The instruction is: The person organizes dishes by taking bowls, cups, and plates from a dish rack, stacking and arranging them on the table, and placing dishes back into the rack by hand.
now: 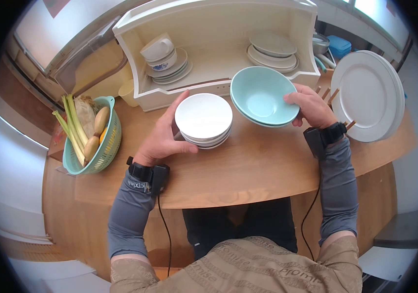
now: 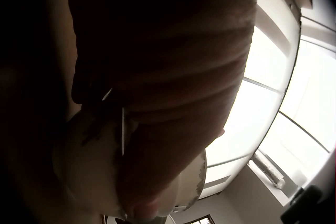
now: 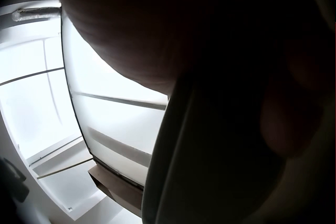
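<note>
In the head view a stack of white bowls (image 1: 203,117) is at the middle of the table, with my left hand (image 1: 162,134) round its left side, thumb at the front and fingers behind. To its right, my right hand (image 1: 312,106) grips the right rim of two nested turquoise bowls (image 1: 264,95), thumb inside the upper one and fingers beneath. Those bowls are tilted towards me. The left wrist view is dark and shows the left hand (image 2: 163,77) against the white bowls (image 2: 89,161). In the right wrist view the bowls' rims (image 3: 163,166) show beside the dark right hand (image 3: 136,30).
A white shelf (image 1: 209,88) at the back holds cups on saucers (image 1: 169,68) and stacked plates (image 1: 272,51). At the left stands a green basket (image 1: 112,134) of vegetables. Large white plates (image 1: 365,97) stand in a wooden rack at the right. Cables hang from both wrists.
</note>
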A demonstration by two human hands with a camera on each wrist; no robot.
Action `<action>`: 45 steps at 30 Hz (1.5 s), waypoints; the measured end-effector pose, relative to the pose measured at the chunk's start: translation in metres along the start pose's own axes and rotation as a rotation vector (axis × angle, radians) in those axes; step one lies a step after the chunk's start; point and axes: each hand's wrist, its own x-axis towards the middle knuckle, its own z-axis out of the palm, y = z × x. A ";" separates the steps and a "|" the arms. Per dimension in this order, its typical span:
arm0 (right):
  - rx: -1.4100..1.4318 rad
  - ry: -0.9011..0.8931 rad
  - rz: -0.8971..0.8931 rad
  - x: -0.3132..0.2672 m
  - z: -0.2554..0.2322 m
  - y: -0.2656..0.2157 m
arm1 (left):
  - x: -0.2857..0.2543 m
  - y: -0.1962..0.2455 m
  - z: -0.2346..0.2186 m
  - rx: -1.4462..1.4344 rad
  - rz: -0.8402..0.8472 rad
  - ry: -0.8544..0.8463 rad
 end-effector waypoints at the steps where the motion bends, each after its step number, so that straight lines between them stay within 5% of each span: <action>1: 0.011 -0.003 0.006 0.000 0.000 0.003 | 0.001 -0.001 -0.002 0.041 0.000 -0.018; 24: -0.020 -0.231 0.142 0.002 0.017 0.024 | -0.003 -0.003 -0.015 -0.035 -0.051 0.003; 36: 0.041 -0.051 0.050 0.008 0.043 0.038 | -0.005 -0.007 -0.022 -0.192 -0.008 0.144; 38: -0.033 0.073 -0.086 0.017 0.039 0.053 | -0.005 -0.011 -0.019 -0.247 0.013 0.132; 45: 0.080 0.102 -0.221 0.025 0.031 0.060 | -0.002 -0.008 -0.005 -0.400 -0.044 0.216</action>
